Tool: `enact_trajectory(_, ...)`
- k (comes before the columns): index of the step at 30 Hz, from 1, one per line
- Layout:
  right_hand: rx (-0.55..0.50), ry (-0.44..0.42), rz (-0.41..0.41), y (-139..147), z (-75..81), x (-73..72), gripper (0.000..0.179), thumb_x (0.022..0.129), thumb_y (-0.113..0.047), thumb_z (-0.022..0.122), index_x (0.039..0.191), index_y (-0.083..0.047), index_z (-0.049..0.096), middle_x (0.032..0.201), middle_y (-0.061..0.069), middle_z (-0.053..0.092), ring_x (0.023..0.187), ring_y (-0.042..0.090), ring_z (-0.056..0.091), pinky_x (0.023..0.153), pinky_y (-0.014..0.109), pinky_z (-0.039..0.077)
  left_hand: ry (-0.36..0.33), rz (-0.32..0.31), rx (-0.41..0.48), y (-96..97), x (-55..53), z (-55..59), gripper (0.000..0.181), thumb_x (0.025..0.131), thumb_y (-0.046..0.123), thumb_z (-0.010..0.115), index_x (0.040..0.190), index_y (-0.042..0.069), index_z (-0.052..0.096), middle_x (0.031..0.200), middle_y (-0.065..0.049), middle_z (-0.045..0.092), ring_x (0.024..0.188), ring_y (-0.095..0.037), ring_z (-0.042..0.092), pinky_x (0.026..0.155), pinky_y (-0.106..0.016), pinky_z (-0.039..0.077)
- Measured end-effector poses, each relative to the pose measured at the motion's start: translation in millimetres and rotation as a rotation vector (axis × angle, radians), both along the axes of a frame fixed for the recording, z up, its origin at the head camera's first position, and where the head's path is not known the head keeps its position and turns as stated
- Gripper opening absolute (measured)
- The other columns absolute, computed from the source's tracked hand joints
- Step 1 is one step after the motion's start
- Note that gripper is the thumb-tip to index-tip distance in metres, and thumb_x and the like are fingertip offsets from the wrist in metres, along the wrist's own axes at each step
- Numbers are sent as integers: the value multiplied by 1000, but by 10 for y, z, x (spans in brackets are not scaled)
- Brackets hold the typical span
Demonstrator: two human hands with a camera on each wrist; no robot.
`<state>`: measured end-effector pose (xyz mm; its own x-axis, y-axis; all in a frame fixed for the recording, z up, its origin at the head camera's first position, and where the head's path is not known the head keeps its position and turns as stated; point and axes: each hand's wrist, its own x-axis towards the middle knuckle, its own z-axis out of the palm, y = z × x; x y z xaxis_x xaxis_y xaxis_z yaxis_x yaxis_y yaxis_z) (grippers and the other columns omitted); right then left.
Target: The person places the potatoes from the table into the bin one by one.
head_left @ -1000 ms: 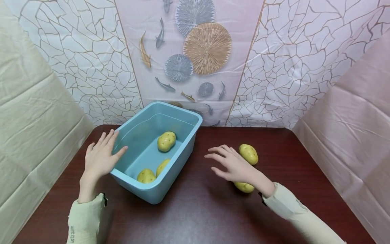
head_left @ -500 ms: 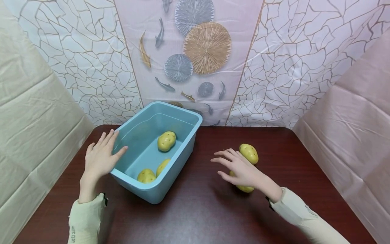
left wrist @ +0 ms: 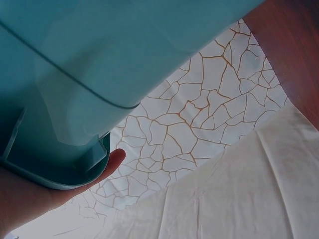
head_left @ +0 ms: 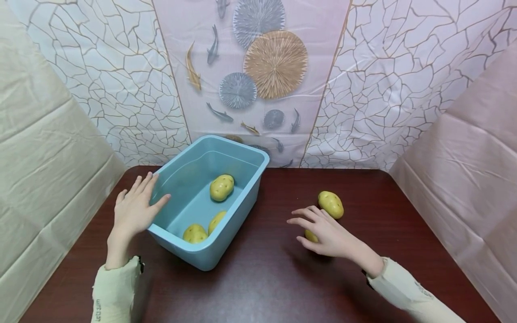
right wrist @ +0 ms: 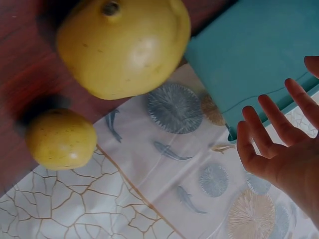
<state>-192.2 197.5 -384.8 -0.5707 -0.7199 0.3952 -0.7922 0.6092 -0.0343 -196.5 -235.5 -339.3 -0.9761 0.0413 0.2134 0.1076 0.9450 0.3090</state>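
Note:
My left hand [head_left: 135,208] rests with spread fingers on the left rim of a blue plastic bin [head_left: 242,204]. In the left wrist view, a digit [left wrist: 115,160] shows beneath the bin's rim. Inside the bin lie three potatoes: one toward the back [head_left: 221,187] and two near the front corner, one of them [head_left: 195,233] beside the other [head_left: 216,221]. Over the table's right side hovers my right hand [head_left: 329,233], fingers loosely bent and holding nothing. Below it a potato [head_left: 310,235] is mostly hidden in the head view; the right wrist view shows that potato [right wrist: 124,47] whole. Another potato [head_left: 331,204] sits just behind.
The dark red-brown table [head_left: 258,287] ends at a patterned cloth backdrop [head_left: 363,112]. Pale cloth walls [head_left: 48,170] slope along both sides. The bin stands angled on the left half, close to the backdrop.
My right hand has moved right and slightly toward me, over the nearer potato, now covering most of it. The left hand and the bin have stayed in place.

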Motion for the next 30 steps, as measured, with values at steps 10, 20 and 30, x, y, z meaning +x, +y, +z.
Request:
enact_trajectory(10,17,3,-31,123,-75,63,43,72,-26,67,113,-21,58,120,0,53,107,17,46,76,34,39,-2,0,-2,-8,-3,-1,73,89,53,36,142,7,19,147,-20,17,136,-39,11,100,-63,11)
enact_trajectory(20,19,-6,-54,223,-191,96,45,70,-28,69,113,-20,58,119,1,53,105,19,46,78,37,41,4,-3,0,-7,-4,-2,72,89,52,38,142,7,20,147,-20,18,136,-39,12,100,-63,11)
enact_trajectory(30,71,-56,-108,304,-266,134,46,71,-32,69,114,-20,58,121,2,52,108,21,46,76,40,43,3,-4,-5,-7,1,5,72,89,52,38,142,7,20,147,-20,18,136,-39,12,100,-62,11)
